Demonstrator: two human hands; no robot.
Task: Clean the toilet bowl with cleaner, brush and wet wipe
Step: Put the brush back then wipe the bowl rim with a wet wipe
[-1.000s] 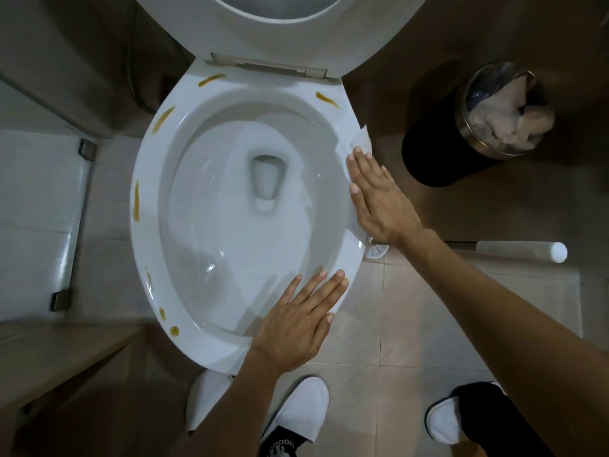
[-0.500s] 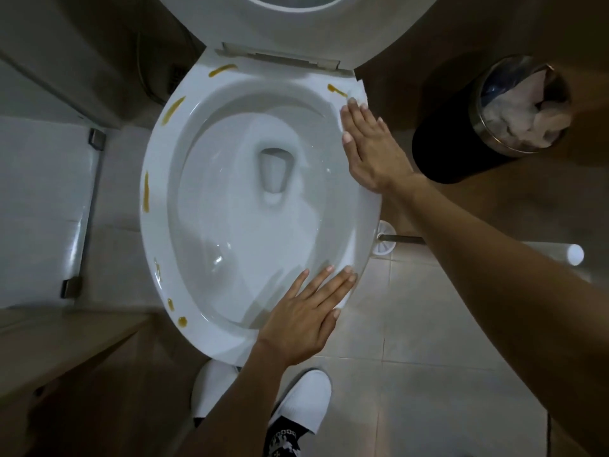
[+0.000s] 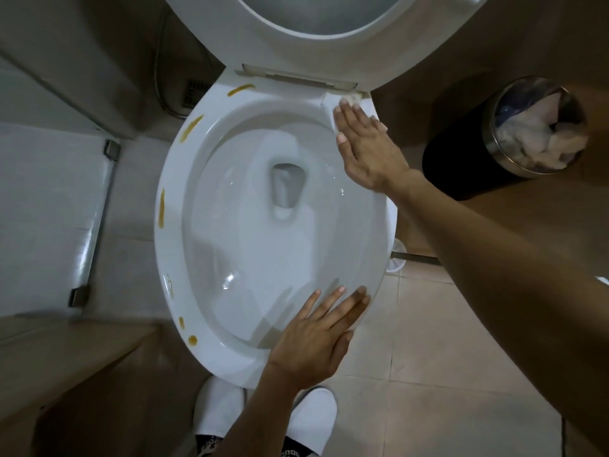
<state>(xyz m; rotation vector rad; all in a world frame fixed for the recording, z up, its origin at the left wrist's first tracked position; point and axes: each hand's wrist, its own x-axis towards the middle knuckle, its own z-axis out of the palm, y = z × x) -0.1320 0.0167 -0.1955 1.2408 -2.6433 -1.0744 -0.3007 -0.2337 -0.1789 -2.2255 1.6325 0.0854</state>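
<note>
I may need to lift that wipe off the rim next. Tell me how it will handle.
Likely limp: the wipe is bunched up ahead of the right hand's fingertips. Probably light, since flat fingers alone push it. It may cling to the rim, which looks glossy, so pinching should beat sliding.

A black waste bin (image 3: 474,159) with a chrome rim holds crumpled white paper. Left of the bin, far across the tiled floor (image 3: 428,357), lies a floor drain (image 3: 194,94).
</note>
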